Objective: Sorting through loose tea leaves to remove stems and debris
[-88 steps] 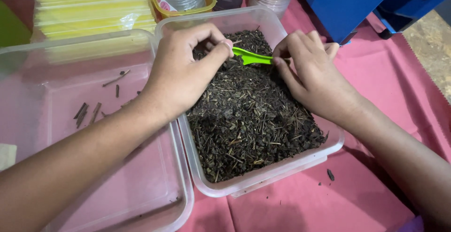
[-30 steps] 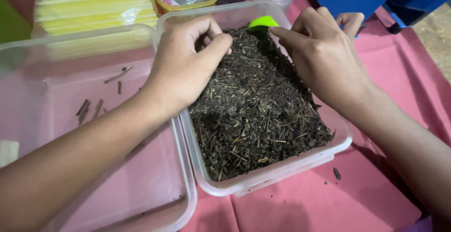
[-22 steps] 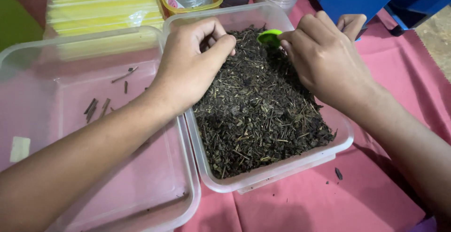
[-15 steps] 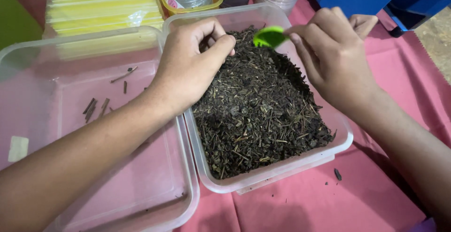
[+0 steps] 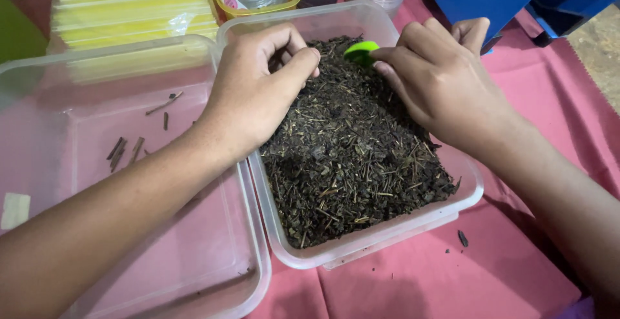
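Pink cloth covers the table (image 5: 452,280), which runs out of view on every side. On it at the left sits a large clear tub (image 5: 39,99) holding only a few brown twigs (image 5: 126,151), its near corner cut off. Just beside it, on the right, a smaller clear tub (image 5: 381,238) is filled with dark dried leaves (image 5: 349,164). The left hand (image 5: 258,93) rests over the far-left part of the leaves, its curled fingers pinched together on them; what they hold, if anything, cannot be made out. The right hand (image 5: 442,80) is closed on a small green scoop (image 5: 361,51) at the far edge of the leaves, with only its bowl showing. Compared with half a second ago the scoop sits lower and nearer the leaves, while the left hand has hardly moved.
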